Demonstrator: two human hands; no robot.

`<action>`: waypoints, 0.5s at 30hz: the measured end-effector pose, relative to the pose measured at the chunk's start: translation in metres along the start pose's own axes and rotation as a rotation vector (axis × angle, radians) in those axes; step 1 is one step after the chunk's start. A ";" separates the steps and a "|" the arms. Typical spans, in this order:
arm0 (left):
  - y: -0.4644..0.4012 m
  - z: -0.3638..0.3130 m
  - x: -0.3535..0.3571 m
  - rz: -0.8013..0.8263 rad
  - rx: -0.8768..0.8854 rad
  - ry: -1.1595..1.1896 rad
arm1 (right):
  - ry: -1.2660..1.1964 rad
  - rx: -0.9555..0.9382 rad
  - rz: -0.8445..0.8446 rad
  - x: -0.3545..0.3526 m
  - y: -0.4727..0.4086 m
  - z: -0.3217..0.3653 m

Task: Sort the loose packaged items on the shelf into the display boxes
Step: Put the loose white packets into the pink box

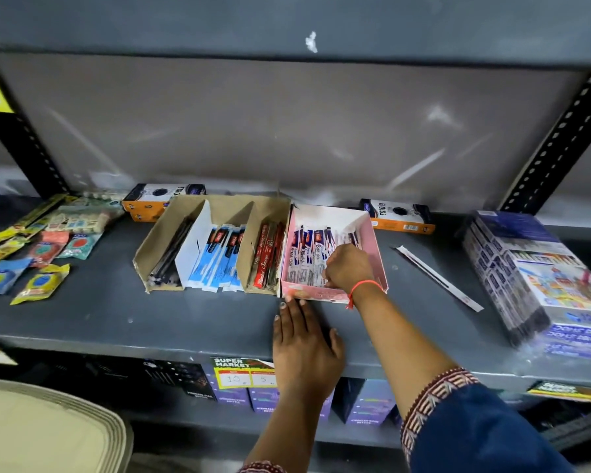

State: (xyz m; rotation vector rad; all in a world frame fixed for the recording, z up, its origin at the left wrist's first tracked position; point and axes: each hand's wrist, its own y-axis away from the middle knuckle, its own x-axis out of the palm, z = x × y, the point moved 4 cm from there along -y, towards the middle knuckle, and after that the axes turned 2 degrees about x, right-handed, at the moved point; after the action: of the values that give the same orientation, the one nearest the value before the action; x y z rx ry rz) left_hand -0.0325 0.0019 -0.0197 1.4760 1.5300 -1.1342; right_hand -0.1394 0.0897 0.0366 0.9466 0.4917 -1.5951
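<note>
A brown cardboard display box (157,244) with three slots holds black, blue-white (219,261) and red (265,261) packets. Beside it on the right stands a pink display box (377,254) filled with white-and-blue packets (304,257). My right hand (347,268) is inside the pink box, fingers curled on the packets there. My left hand (304,346) lies flat on the shelf, its fingertips touching the pink box's front edge. One loose long white packet (437,278) lies on the shelf to the right of the pink box.
Loose coloured packets (45,254) lie scattered at the shelf's left end. Two orange-and-black boxes (401,216) stand at the back. A large wrapped blue carton (539,278) sits at the right. The grey shelf's front edge (116,346) carries price tags; a stack of beige trays (48,428) is at lower left.
</note>
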 end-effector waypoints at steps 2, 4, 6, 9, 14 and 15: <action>0.000 -0.001 0.000 -0.003 -0.002 0.000 | 0.015 0.011 0.003 0.000 0.001 -0.002; 0.000 -0.001 -0.001 -0.014 0.000 0.000 | 0.014 0.002 0.005 -0.003 0.001 -0.003; 0.000 -0.002 -0.001 -0.018 0.006 -0.011 | 0.029 -0.039 -0.011 -0.010 0.004 -0.005; 0.001 0.000 0.000 -0.012 -0.002 -0.038 | -0.057 0.000 -0.218 -0.048 0.011 -0.020; 0.001 0.000 0.004 -0.041 0.006 -0.047 | 0.084 0.212 -0.310 -0.100 0.013 -0.098; 0.000 0.001 0.004 -0.043 0.008 -0.053 | 0.162 0.251 -0.274 -0.100 0.013 -0.112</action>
State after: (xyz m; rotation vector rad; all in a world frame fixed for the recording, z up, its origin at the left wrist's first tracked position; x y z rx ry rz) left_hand -0.0327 0.0026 -0.0237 1.4137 1.5292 -1.1964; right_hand -0.0909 0.2316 0.0518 1.2473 0.5605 -1.8662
